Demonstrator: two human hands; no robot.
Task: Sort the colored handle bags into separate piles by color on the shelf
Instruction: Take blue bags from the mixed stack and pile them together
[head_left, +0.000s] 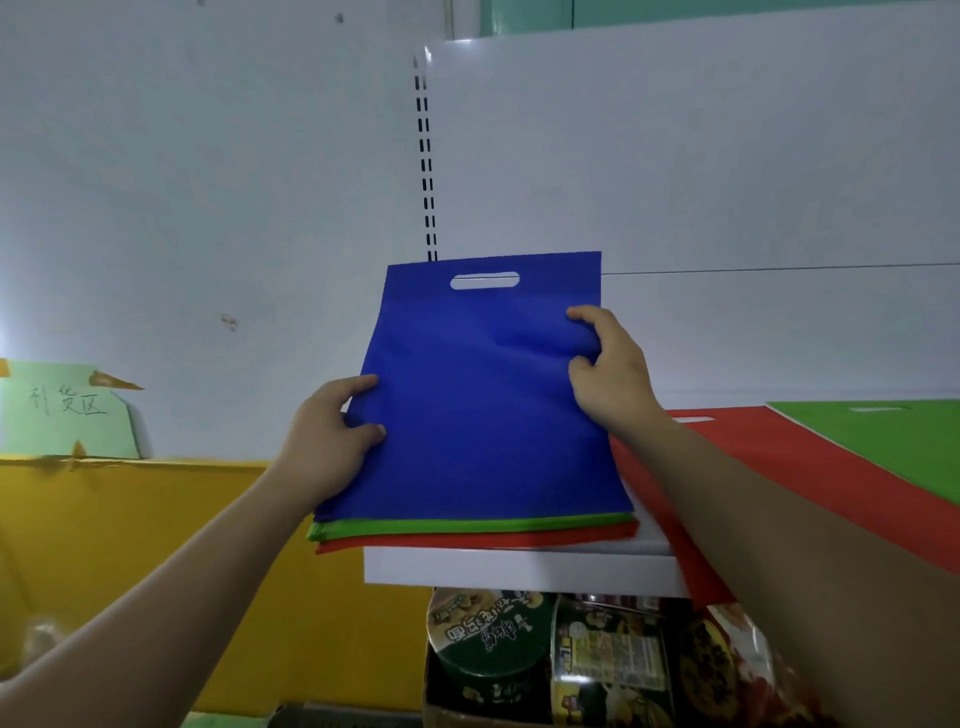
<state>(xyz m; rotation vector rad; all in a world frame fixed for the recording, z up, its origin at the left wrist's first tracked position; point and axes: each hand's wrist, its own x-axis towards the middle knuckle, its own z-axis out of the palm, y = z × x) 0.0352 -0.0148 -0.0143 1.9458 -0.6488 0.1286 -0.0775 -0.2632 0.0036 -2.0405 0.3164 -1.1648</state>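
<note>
A blue handle bag (478, 395) with a cut-out grip stands tilted up at the left end of the white shelf (519, 566). My left hand (332, 431) pinches its left edge and my right hand (613, 374) pinches its right edge. Under its lower edge lies a mixed stack showing green bag edges (467, 526) and red bag edges (467, 541). To the right, a red bag (789, 457) lies flat on the shelf, partly hidden by my right forearm. A green bag (893, 441) lies flat at the far right.
Below the shelf stand instant noodle cups and packets (571, 654). A yellow panel (130, 545) runs along the left, with a green paper sign (67, 410) above it. A slotted shelf upright (426, 156) rises behind the blue bag against the white wall.
</note>
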